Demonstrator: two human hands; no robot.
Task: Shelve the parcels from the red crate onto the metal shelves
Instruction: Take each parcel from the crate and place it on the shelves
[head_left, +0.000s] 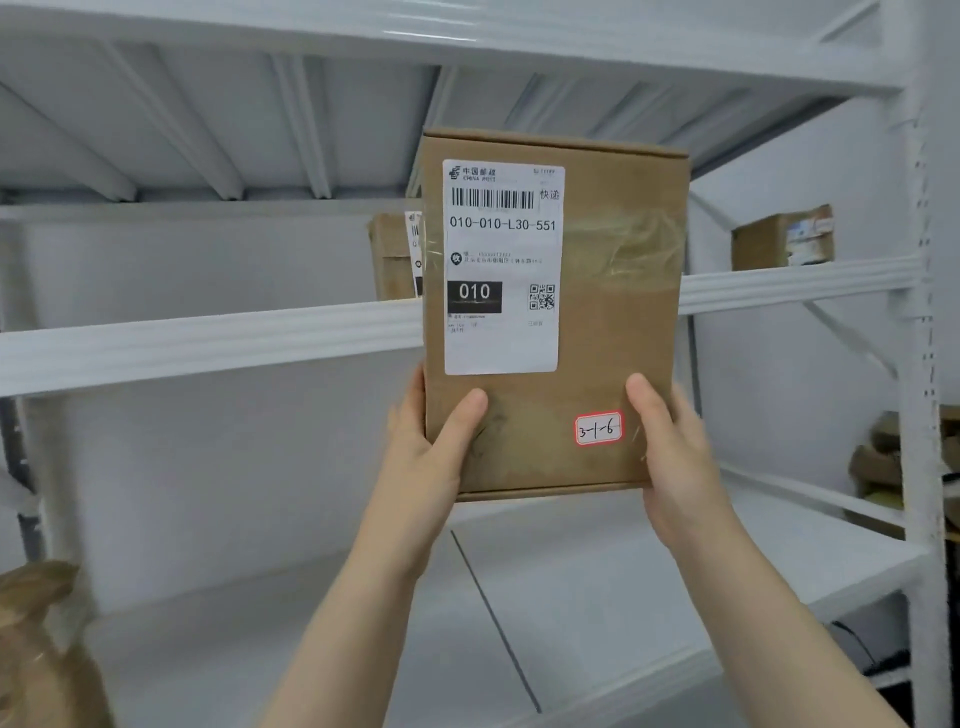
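Both arms are up, and the parcel (623, 322) is held upright in the air in front of the metal shelves (208, 343), its broad face turned towards the person. The left hand (426, 447) grips the bottom corner at seven o'clock, thumb flat on the front and the rest of the hand behind the edge. The right hand (680, 467) grips the corner at five o'clock the same way, thumb on the cardboard. Neither hand is loose; both are closed round the box.

A white shipping label (501, 343) fills the nine o'clock side of the face, printed 010-010-L30-551, with clear tape running across it. Just beside the right thumb, a small red-edged sticker (598, 429) reads 3-1-6.

Behind the parcel, at its nine o'clock, a second box (389, 260) stands on the middle shelf, mostly hidden. Over at two o'clock a taped carton (779, 239) sits further along that same level. The lower shelf (675, 571) lies below the hands. A crumpled brown package (36, 649) shows at seven o'clock, and more brown bundles (878, 467) sit past the upright at four o'clock.
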